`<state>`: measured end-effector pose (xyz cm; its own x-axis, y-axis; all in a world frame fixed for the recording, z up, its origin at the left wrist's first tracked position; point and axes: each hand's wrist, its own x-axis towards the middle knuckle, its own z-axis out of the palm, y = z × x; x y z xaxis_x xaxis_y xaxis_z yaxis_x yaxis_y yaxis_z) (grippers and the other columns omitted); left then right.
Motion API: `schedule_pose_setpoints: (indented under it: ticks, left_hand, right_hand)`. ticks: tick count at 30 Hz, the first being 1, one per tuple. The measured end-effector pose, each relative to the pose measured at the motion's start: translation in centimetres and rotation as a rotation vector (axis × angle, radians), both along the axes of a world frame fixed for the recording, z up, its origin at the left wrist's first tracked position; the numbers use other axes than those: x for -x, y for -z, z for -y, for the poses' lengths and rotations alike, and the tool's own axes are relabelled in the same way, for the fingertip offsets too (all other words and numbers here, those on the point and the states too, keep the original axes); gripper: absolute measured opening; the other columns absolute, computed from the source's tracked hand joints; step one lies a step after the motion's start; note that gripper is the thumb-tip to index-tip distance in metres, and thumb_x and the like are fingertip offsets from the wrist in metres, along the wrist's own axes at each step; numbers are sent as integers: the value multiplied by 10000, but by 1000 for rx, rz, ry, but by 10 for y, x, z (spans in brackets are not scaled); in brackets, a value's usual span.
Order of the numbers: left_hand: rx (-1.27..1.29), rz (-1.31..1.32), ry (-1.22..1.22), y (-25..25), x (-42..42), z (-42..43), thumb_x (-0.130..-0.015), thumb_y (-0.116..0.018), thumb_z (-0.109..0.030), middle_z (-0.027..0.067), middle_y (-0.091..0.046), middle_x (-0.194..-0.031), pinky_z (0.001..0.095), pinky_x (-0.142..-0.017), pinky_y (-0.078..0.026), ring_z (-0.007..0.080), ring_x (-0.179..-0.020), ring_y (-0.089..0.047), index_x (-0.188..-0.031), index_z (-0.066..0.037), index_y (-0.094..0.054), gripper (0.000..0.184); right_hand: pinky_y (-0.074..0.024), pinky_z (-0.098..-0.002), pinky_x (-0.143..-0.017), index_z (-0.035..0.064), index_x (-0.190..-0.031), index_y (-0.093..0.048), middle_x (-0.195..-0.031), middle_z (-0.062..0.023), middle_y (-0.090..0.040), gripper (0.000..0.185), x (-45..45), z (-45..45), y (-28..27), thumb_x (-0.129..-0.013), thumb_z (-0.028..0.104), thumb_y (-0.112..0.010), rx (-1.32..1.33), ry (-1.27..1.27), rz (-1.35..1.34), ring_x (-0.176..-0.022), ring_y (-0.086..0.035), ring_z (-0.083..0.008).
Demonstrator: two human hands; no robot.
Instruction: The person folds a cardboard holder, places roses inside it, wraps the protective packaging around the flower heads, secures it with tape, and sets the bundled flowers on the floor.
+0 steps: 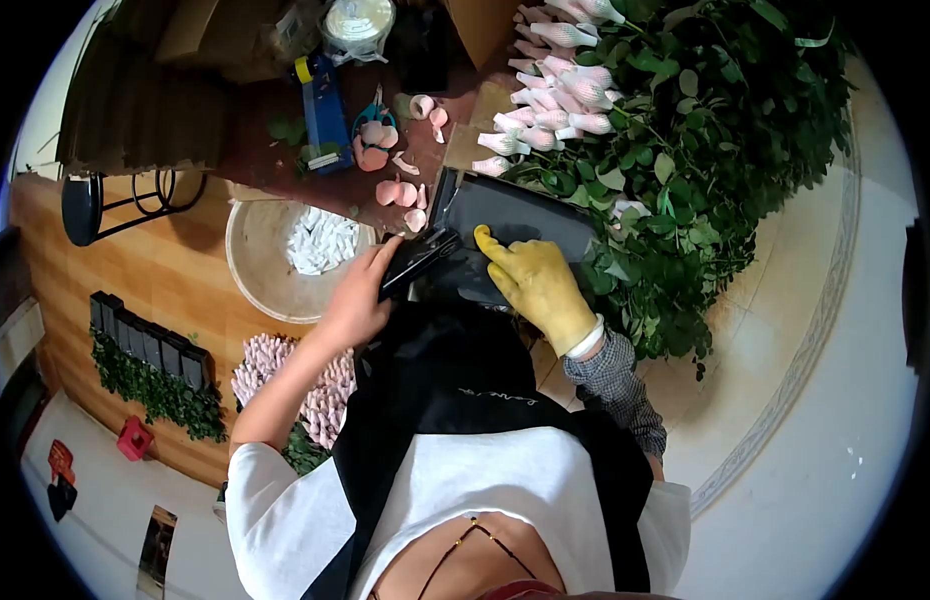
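My bare left hand (359, 298) is closed around a black stapler (425, 262), whose front end reaches over the near left edge of a dark grey wrapping sheet (530, 207). In a yellow rubber glove, my right hand (541, 285) rests on that sheet, one finger stretched out and the thumb apart from it. The sheet lies in front of my black apron (445, 350). Pink petals (397, 193) are scattered just beyond the stapler. What lies under the sheet is hidden.
Roses in pale net sleeves (565, 90) with thick foliage (675, 200) fill the right side. A white basin (260, 270) of white pieces stands left. On the red table (255, 140) are blue-handled scissors (373, 118) and a blue box (325, 115). A black stool (82, 210) stands farther left.
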<state>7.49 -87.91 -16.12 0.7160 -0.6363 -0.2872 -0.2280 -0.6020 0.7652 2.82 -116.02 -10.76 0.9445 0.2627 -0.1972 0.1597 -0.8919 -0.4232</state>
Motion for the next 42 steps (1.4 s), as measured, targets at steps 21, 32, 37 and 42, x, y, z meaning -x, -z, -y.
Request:
schedule_pose_setpoints:
  ticks: [21,32,37,42]
  left_hand:
    - [-200,749,217,44,33,-38,-849,-540,-141,142,-570,-1185,436,-1048,-388,288,-1126,-548,-1441,-139,-512,592]
    - [-6,747,361,41,-48,-42,-801,-580,-93,88,-638,-1049,370,-898,-486,262,-1022,-628,-1163,-86,-614,363]
    - [62,-320,-38,51,-56,-33,-847,-642,-21,138,-689,-1203,394,-971,-506,329,-1122,-658,-1305,-68,-597,462]
    - [205,-1327,-95,52,-101,18,-1010,-583,-233,125,-717,-1130,343,-848,-565,217,-943,-723,-1284,-52,-571,328]
  right_hand:
    - [-476,-415,-676,78,-1355,-607,-790,-160,-620,473,0,-1,2,-890,50,-691,-177,33,-57,-728,-602,-323]
    - [-490,-456,-691,89,-1336,-620,-794,-171,-636,443,-3,0,1,-897,90,-679,-254,65,-49,-744,-616,-350]
    - [-472,-455,-647,117,-1322,-639,-728,-128,-599,423,-3,3,5,-900,119,-675,-145,44,-16,-689,-589,-326]
    - [-470,-440,-636,120,-1300,-652,-703,-106,-593,415,-5,1,0,-887,105,-683,-136,90,-35,-661,-582,-305]
